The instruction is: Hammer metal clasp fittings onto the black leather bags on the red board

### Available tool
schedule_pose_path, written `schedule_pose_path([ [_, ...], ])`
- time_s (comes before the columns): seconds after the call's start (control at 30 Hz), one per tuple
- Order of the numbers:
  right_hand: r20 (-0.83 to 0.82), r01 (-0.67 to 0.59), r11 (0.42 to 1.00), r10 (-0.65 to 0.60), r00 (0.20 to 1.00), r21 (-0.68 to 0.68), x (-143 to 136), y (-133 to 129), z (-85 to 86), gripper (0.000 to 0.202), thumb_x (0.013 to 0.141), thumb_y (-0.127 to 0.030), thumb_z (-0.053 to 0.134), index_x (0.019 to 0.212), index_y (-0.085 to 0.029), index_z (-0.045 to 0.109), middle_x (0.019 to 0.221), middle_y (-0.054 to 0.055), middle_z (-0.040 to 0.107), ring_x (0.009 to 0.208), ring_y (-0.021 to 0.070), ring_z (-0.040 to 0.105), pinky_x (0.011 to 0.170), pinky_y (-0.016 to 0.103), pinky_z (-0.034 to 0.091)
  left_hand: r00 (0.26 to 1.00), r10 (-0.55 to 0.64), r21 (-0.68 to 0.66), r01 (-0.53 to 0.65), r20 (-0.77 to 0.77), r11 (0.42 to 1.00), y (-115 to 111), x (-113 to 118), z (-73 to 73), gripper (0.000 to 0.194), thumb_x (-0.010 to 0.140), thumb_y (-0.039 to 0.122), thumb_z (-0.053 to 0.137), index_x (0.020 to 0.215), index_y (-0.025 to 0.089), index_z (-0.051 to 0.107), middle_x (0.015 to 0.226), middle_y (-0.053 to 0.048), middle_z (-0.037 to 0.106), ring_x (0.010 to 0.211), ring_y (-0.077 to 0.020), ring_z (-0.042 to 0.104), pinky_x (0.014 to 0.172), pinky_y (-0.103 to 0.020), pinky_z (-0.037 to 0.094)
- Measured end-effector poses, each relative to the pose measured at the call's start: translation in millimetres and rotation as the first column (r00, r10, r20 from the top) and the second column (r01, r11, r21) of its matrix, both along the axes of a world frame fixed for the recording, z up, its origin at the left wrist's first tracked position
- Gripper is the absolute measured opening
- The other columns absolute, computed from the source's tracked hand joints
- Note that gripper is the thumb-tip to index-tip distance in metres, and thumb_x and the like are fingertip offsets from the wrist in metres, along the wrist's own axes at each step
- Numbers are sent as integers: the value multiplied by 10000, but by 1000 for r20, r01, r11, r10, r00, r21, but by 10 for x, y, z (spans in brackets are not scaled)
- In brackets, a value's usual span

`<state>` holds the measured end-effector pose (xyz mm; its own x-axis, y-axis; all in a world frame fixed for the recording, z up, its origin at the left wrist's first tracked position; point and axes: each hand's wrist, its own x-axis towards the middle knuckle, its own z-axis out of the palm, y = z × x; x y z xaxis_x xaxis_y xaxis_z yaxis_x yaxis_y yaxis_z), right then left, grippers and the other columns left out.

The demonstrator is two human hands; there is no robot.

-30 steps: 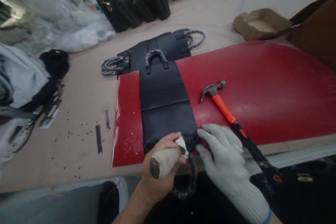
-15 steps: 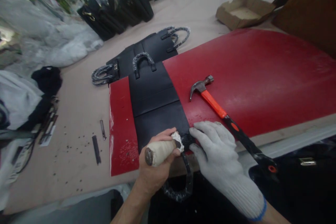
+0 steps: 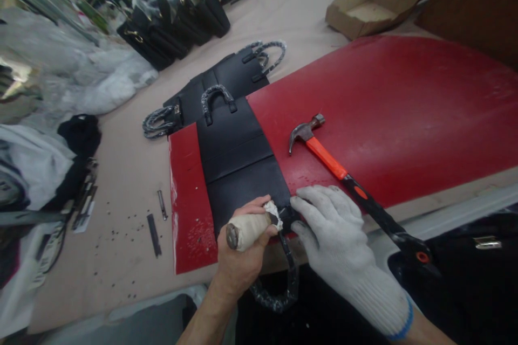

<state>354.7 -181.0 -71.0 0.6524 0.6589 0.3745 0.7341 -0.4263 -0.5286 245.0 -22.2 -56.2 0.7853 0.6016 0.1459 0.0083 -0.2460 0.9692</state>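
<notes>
My bare left hand [image 3: 243, 264] is closed around a punch [image 3: 249, 232] wrapped in off-white tape, its metal butt facing up toward me. The punch's tip is hidden behind the fingers, near the edge of a black leather bag panel [image 3: 243, 178]. My right hand [image 3: 335, 232], in a white knit glove, pinches the dark end tab [image 3: 287, 215] of a handle at the panel's near right corner. That plastic-wrapped handle [image 3: 293, 280] hangs in a loop over the table edge. Just right of the panel, a claw hammer [image 3: 327, 159] with an orange and black handle lies on the red board [image 3: 404, 108].
More black panels [image 3: 222, 73] with wrapped handles lie beyond. Left of the board are a slim metal tool [image 3: 162, 205], a dark strip [image 3: 154, 234] and scattered dark bits. Black handbags [image 3: 178, 27], a cardboard tray [image 3: 370, 8] and plastic wrapping [image 3: 89, 64] stand farther back.
The view has shifted slightly. Both hands, the punch and the handle keep the same places on the panel; the hammer has not moved on the board.
</notes>
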Motion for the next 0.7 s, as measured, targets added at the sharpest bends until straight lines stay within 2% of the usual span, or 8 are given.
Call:
schedule_pose_path([
  [0.7,-10,9,1000,-9,1000,22,-16,-9,-22,304,930,-214,617,1215,-177,716,1275,94,696,1188,324,583,1126,547,393,1000,22,21,-22,9,1000,8,30,6,208,794,127,824,969,177,723,1174,-108,782,1116,-240,748,1047,-385,582],
])
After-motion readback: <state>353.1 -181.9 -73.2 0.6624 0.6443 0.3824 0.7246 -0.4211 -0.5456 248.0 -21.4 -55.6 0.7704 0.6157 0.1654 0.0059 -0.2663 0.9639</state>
